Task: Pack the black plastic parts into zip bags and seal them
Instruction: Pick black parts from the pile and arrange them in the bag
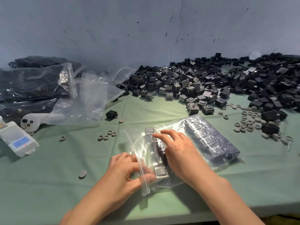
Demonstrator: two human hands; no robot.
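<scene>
- Head view: zip bag (pixel 203 143) lies flat on the table at 6 o'clock, mouth toward 8 o'clock, closed end toward 3 o'clock.
- Black parts in the bag (pixel 211 138) are packed in rows at the closed end; a few sit loose near the mouth, one (pixel 160 173) just beside the left thumb.
- Left hand (pixel 123 172) is at the bag mouth, thumb and fingers clamped on the zip strip (pixel 139 166). The strip runs from 11 to 5 o'clock through the pinch.
- Right hand (pixel 180 151) lies on top of the bag just at 2 o'clock of the left hand, fingers spread and extended, pressing the film over the loose parts. It grips nothing.
- The two hands are near each other but apart, with the zip strip between them.
- Loose pile of black parts (pixel 211 82) fills the table from 12 to 3 o'clock, up against the wall.
- Grey rings (pixel 250 124) are scattered at 3 o'clock, with a few more (pixel 107 135) at 9 o'clock of the bag.
- Empty clear bags (pixel 87 101) lie at 10 o'clock; a single black part (pixel 111 114) sits just beside them.
- Filled bags (pixel 32 82) are stacked at far 9–10 o'clock.
- White device with a blue screen (pixel 17 140) is at 9 o'clock, near the table edge.
- Surface is a green cover (pixel 48 184), creased.
- Wall (pixel 113 30) is grey-blue, cracked at 12–1 o'clock, with dark spots.
</scene>
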